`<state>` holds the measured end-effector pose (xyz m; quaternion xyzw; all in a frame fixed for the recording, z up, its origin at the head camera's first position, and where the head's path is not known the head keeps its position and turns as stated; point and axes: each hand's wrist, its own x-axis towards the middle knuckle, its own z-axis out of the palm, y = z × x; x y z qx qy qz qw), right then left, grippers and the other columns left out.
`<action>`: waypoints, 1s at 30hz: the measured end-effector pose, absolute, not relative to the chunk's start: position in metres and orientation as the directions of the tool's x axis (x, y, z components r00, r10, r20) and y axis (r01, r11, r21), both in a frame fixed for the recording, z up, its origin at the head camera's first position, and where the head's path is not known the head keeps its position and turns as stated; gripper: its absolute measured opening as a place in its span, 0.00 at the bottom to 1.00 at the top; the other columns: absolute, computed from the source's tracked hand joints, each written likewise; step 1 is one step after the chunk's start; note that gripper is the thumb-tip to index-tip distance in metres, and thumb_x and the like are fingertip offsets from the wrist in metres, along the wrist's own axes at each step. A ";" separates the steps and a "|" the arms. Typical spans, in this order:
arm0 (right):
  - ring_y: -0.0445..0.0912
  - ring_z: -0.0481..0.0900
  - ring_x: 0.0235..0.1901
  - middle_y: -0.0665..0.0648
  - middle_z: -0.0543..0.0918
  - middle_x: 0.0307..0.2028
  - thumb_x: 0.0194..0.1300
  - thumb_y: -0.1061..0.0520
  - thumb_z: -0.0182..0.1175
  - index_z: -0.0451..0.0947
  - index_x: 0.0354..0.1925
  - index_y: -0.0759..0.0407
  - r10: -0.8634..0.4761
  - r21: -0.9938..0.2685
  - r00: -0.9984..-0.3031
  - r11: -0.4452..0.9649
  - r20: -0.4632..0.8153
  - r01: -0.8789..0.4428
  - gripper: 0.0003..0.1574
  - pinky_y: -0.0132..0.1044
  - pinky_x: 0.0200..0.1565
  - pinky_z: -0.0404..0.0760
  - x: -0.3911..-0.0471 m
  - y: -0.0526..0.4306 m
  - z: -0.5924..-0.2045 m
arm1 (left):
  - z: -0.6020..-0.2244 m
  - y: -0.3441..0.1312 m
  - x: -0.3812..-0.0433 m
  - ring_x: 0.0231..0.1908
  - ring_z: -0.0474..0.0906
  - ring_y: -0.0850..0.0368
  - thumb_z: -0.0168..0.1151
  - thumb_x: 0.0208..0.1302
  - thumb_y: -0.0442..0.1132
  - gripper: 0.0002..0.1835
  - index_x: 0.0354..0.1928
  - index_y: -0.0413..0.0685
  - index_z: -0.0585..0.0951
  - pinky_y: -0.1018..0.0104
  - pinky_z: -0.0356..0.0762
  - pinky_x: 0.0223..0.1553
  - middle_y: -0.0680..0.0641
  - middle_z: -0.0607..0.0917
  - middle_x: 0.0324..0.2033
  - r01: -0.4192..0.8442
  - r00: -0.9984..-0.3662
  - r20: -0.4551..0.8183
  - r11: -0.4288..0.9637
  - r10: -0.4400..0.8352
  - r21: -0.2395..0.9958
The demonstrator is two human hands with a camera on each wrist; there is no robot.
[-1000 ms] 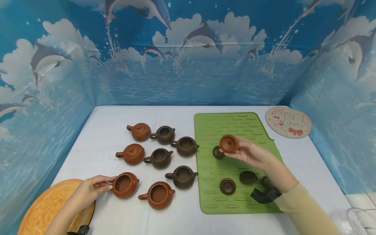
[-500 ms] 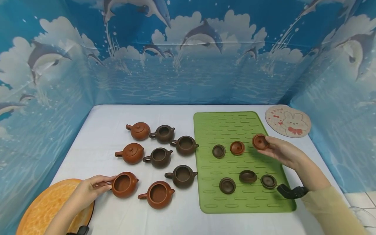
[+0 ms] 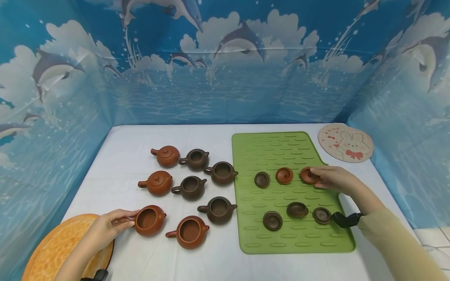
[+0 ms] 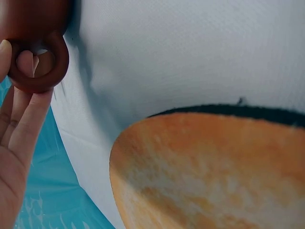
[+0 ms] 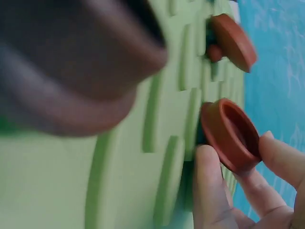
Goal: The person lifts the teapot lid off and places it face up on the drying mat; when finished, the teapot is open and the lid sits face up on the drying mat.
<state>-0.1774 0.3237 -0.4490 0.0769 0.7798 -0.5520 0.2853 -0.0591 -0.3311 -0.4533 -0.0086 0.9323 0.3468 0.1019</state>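
My left hand (image 3: 109, 226) pinches the ring handle (image 4: 62, 59) of a lidless reddish-brown clay teapot (image 3: 154, 227) at the table's front left. Over the green mat's right side, my right hand (image 3: 335, 180) holds a reddish-brown teapot lid (image 3: 308, 175) by its edge, thumb and fingers on opposite sides. In the right wrist view this lid (image 5: 228, 133) is tilted, its hollow side showing, low over the mat. Left of it lies a second reddish lid (image 3: 284, 176), knob visible. A dark brown lid (image 3: 262, 179) sits beside that one.
The green mat (image 3: 274, 146) also bears dark lids (image 3: 272, 221) near its front. Two lidded reddish teapots (image 3: 159, 183), another lidless reddish teapot (image 3: 191, 244) and several lidless dark teapots (image 3: 222, 212) stand mid-left. A bread-print round mat (image 3: 52, 249) and a rabbit coaster (image 3: 346, 142) lie at the sides.
My right hand has carried the reddish lid rightward across the mat and lowered it, uncovering the other reddish lid and a dark one. The left hand has stayed on the teapot handle.
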 end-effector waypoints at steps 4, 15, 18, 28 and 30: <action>0.35 0.81 0.43 0.69 0.78 0.56 0.75 0.41 0.51 0.53 0.72 0.77 -0.137 -0.766 -0.834 0.495 -0.534 0.409 0.48 0.33 0.50 0.83 -0.180 0.317 -0.448 | -0.453 -0.331 -0.059 0.42 0.83 0.66 0.69 0.61 0.36 0.15 0.51 0.47 0.86 0.76 0.80 0.38 0.43 0.87 0.47 -0.092 -0.979 -0.199 0.755 0.052 0.649; 0.70 0.67 0.65 0.80 0.64 0.66 0.76 0.38 0.44 0.54 0.70 0.80 -0.075 -0.623 -0.844 0.710 -0.532 0.329 0.49 0.51 0.59 0.78 -0.180 0.312 -0.441 | -0.452 -0.331 -0.061 0.49 0.84 0.47 0.67 0.63 0.36 0.17 0.55 0.44 0.83 0.63 0.85 0.42 0.40 0.85 0.51 -0.100 -0.967 -0.242 0.750 0.081 0.654; 0.72 0.66 0.64 0.81 0.64 0.65 0.77 0.38 0.43 0.54 0.70 0.80 -0.088 -0.601 -0.853 0.746 -0.515 0.287 0.48 0.58 0.61 0.73 -0.184 0.308 -0.434 | -0.447 -0.332 -0.063 0.49 0.84 0.47 0.66 0.64 0.36 0.18 0.56 0.45 0.82 0.63 0.84 0.44 0.41 0.85 0.52 -0.072 -0.972 -0.216 0.756 0.094 0.650; 0.72 0.64 0.64 0.79 0.64 0.66 0.77 0.38 0.43 0.60 0.70 0.72 -0.133 -0.571 -0.957 0.820 -0.258 0.040 0.43 0.65 0.60 0.69 -0.205 0.255 -0.387 | -0.408 -0.331 -0.098 0.54 0.81 0.41 0.61 0.70 0.41 0.19 0.60 0.44 0.79 0.51 0.82 0.50 0.40 0.83 0.55 0.057 -0.993 -0.053 0.806 0.108 0.589; 0.70 0.65 0.64 0.76 0.66 0.66 0.77 0.40 0.44 0.61 0.71 0.68 -0.161 -0.621 -0.956 0.784 -0.244 0.026 0.40 0.64 0.61 0.69 -0.209 0.229 -0.381 | -0.403 -0.331 -0.110 0.55 0.80 0.40 0.60 0.71 0.42 0.20 0.61 0.45 0.79 0.48 0.81 0.51 0.39 0.83 0.56 0.067 -0.993 -0.039 0.802 0.112 0.594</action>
